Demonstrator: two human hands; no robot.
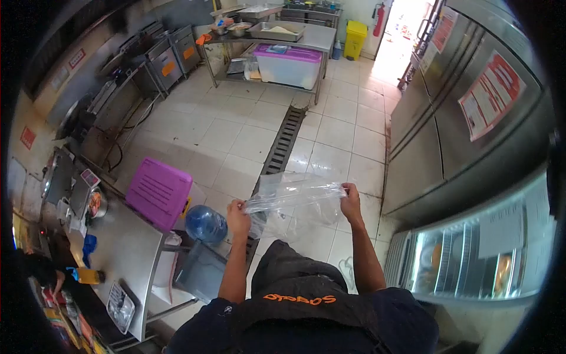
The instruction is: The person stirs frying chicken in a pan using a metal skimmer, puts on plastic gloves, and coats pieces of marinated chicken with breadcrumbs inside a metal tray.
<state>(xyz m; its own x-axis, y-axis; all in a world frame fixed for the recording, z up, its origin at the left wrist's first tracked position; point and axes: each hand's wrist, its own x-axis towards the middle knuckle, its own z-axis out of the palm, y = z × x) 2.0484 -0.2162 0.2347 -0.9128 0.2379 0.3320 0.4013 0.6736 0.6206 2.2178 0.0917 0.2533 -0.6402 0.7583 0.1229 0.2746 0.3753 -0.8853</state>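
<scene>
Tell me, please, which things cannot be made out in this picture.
All in the head view:
- Whether the clear plastic between the left hand and right hand has an opening: folds and shine hide it.
- Small print on the paper: too small.
- Beyond the doorway: glare.
- Most of a co-worker: dark left edge.
- The wearer's feet: hidden by clothing.

A clear plastic bag; left, a purple ribbed lid and translucent blue bottle; far, a yellow bin.
</scene>
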